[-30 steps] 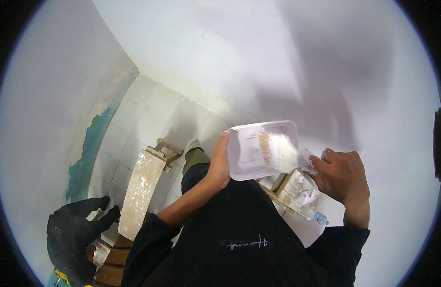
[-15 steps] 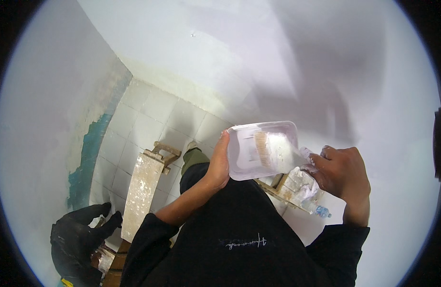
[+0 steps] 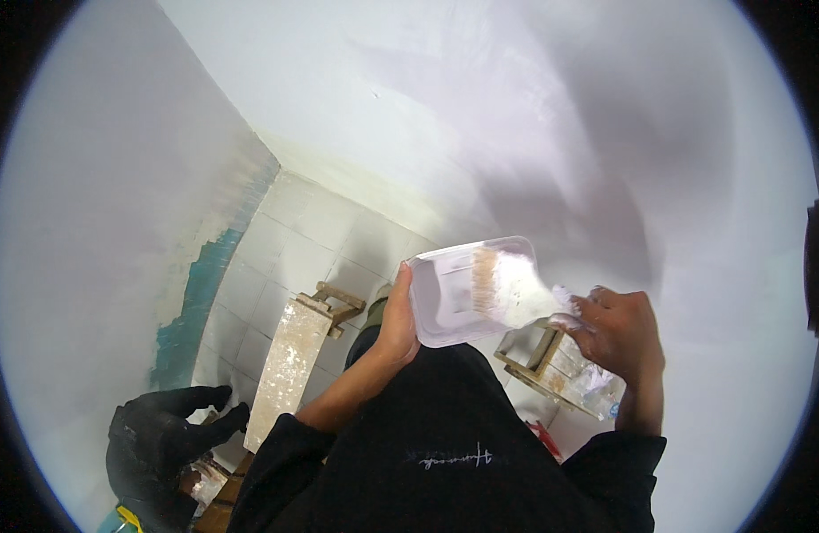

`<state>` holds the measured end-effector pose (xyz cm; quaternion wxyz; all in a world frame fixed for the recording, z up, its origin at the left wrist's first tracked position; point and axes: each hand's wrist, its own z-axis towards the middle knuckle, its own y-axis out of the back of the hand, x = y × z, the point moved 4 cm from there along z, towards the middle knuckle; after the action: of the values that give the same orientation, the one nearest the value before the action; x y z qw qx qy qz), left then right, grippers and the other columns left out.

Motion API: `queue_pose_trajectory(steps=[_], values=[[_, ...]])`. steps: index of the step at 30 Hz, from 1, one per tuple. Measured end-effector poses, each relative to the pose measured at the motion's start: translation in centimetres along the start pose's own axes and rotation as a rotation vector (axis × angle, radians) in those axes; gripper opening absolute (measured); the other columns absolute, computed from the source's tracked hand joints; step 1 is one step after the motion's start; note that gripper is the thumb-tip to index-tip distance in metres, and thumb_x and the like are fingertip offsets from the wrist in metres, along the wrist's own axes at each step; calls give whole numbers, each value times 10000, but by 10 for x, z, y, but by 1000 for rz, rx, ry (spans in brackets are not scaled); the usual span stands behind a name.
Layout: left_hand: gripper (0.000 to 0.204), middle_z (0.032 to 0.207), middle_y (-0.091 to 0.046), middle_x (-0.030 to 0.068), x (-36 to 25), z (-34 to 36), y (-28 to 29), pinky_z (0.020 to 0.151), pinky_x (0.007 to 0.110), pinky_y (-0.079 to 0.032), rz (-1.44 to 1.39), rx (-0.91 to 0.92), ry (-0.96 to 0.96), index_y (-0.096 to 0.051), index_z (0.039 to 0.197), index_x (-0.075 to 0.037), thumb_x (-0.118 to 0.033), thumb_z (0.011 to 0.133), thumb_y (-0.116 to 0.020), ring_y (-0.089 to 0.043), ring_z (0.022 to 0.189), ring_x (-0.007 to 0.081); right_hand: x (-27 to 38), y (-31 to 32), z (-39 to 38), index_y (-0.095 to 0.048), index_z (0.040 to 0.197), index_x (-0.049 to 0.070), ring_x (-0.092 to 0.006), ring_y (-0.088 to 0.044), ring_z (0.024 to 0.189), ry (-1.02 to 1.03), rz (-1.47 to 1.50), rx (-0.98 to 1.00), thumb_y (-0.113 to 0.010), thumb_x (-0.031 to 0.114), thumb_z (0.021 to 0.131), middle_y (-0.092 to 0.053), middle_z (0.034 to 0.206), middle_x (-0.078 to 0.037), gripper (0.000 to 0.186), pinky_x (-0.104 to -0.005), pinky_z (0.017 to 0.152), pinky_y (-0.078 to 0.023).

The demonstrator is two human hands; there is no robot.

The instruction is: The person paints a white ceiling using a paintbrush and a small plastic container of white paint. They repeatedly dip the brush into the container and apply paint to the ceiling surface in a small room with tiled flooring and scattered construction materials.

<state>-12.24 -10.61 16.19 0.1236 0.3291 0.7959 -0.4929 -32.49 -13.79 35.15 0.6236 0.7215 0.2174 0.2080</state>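
Observation:
My left hand [image 3: 399, 318] grips a pale, translucent plastic tub [image 3: 434, 330] by its left side, thumb up along the wall and the other fingers hidden beneath. A thin layer of whitish-lilac paint lies inside. In my right hand [image 3: 618, 333] is a wide paintbrush [image 3: 516, 290], held by its handle, which is smeared with paint. Its tan bristles point left over the tub, and its broad white body crosses the tub's right rim. Whether the bristle tips touch the paint, I cannot tell. Paint marks the fingers of my right hand.
A paint-spattered plank bench [image 3: 289, 369] stands at lower left. Beyond it, a person in dark clothes [image 3: 165, 444] bends low. Another wooden stand [image 3: 538, 364] at right holds crumpled clear plastic [image 3: 596, 380]. Pale walls [image 3: 551, 107] meet the tiled floor [image 3: 289, 253]; a teal strip [image 3: 196, 311] runs along the left wall.
Tub and brush have shifted slightly left and down together, still in my hands. My view has turned a little, so bench and wall corner appear farther right and lower.

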Motion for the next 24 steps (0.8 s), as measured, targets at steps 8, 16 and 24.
queue_pose_trajectory(steps=[8,16,24], values=[[600,1324,-506,146,-11,-20,11,1048,379,-378,28,-112,-45,-406,1355,-2,-482,1016,-288,-498,1230,246,1,-35,-7,-719,942,30,-269,-560,480,36,268,-237,-818,271,682,-610,638,-113,368,-342,444,-417],[652,1351,-482,165,-31,-31,30,1069,396,-368,42,-109,-122,-377,1383,-4,-522,1004,-260,-475,1256,276,24,-65,0,-696,881,27,-307,-588,528,-1,588,-446,-823,230,680,-617,663,-134,313,-357,486,-446],[640,1350,-484,161,-70,3,29,1079,399,-346,16,-17,-150,-376,1384,-9,-510,1009,-241,-475,1254,280,49,-91,22,-684,902,-30,-269,-685,660,-249,880,-623,-779,210,748,-676,764,-185,300,-317,600,-513]])
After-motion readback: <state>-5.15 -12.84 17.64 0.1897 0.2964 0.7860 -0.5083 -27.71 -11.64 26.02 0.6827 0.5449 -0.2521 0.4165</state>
